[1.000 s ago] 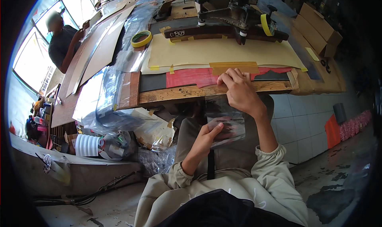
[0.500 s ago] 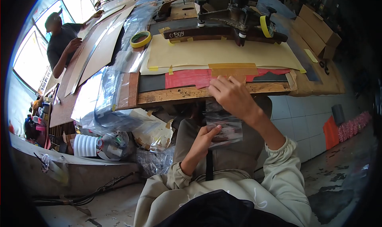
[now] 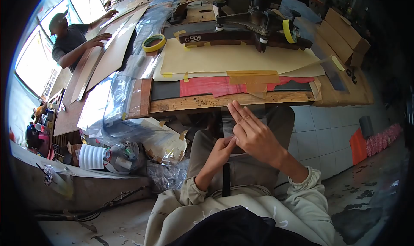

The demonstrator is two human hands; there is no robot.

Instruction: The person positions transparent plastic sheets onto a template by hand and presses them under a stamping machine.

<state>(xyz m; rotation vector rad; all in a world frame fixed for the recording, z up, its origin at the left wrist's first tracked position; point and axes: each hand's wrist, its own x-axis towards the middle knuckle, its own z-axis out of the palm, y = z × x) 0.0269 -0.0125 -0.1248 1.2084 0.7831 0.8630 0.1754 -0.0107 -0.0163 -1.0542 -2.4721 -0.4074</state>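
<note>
My left hand (image 3: pixel 217 154) is closed in front of my lap, its thumb and fingertips pinching a small clear plastic piece (image 3: pixel 227 123), most of which my hands hide. Against its fingertips rests my right hand (image 3: pixel 260 139), palm down, with index and middle fingers stretched toward the table edge. Beyond them, a strip of brown tape-like film (image 3: pixel 253 77) lies over red material (image 3: pixel 200 86), and a smaller flap (image 3: pixel 257 90) hangs from it. Behind that is a cream paper sheet (image 3: pixel 241 61), fixed with bits of yellow tape.
A dark clamp-like metal frame (image 3: pixel 243 24) stands on the table, with a yellow tape roll (image 3: pixel 289 31) hung on it. Another tape roll (image 3: pixel 153 43) lies left. Scissors (image 3: pixel 351 75) and a cardboard box (image 3: pixel 343 34) are right. Another person (image 3: pixel 71 39) handles long panels (image 3: pixel 110 52).
My right hand has come down from the brown film to my left hand, its fingers now extended. The small brown flap now shows. The other person's arms have shifted over the panels.
</note>
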